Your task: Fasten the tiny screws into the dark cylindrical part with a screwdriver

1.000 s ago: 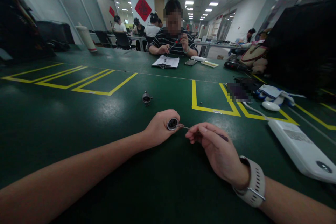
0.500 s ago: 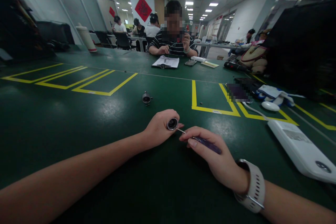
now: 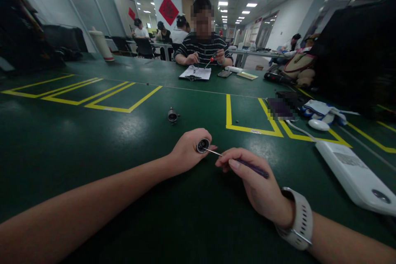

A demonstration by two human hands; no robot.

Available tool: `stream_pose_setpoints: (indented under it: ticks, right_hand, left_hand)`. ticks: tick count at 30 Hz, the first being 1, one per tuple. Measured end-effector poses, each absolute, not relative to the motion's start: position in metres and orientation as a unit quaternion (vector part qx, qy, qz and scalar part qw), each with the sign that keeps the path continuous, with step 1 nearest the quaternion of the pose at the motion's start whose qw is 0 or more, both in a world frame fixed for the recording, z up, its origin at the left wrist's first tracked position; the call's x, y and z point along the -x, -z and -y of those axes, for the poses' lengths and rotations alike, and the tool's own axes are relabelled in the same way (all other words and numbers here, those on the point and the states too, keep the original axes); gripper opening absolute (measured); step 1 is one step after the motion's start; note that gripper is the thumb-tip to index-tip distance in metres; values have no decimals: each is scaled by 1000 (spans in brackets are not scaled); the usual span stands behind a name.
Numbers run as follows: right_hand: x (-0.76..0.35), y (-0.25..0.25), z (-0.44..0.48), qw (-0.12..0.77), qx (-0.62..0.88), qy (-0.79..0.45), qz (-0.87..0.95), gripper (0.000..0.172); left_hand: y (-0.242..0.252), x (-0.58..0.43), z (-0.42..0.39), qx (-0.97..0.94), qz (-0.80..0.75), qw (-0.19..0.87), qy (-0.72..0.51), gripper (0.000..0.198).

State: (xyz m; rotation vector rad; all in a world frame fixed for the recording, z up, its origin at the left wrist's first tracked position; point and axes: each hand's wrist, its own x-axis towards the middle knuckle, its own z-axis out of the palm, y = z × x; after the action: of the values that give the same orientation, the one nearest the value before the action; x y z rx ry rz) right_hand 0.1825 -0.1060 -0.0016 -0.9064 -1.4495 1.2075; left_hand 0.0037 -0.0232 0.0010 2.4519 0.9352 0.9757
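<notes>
The left hand [image 3: 189,152] is closed around a cylindrical metal housing [image 3: 203,145], its open mouth turned towards the wearer. The right hand [image 3: 249,173] is curled, with thumb and fingers pinching a slim, dark-purple-handled screwdriver [image 3: 253,168]; its thin shaft crosses the housing's rim at a slant and the tip reaches into the mouth. Whether the tip bears on anything inside is too small to tell.

For good control, I judge, the left grip should be firm enough that the housing cannot twist, with its mouth in plain sight. Bringing the shaft nearer the housing's axis should help against slipping, and light fingertip pressure suits so thin a tool.

Beyond the housing, to its left, a cup-shaped metal part [image 3: 172,116] rests on the green table [image 3: 148,132]. Beyond it to the right, a tiny dark piece [image 3: 237,121] lies inside a yellow tape outline [image 3: 229,111], best left undisturbed.
</notes>
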Motion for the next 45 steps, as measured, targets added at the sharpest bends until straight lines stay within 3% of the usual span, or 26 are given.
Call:
stream_pose_setpoints:
  ticks: [13, 21, 28, 37, 45]
  right_hand:
    - [-175, -16, 110, 474, 422, -361, 683, 18]
    - [-181, -6, 104, 479, 387, -487, 619, 16]
    - [-179, -4, 105, 491, 401, -487, 602, 15]
    - [-177, -11, 99, 506, 381, -627, 453, 14]
    - [-180, -9, 97, 510, 361, -646, 438, 13]
  left_hand:
    - [1, -3, 21, -887, -313, 151, -305, 16]
    - [-2, -3, 22, -889, -313, 160, -294, 19]
    - [-2, -4, 23, -875, -325, 176, -313, 18]
    - [-3, -3, 23, -869, -315, 202, -324, 13]
    - [-4, -3, 24, -866, -314, 204, -331, 13]
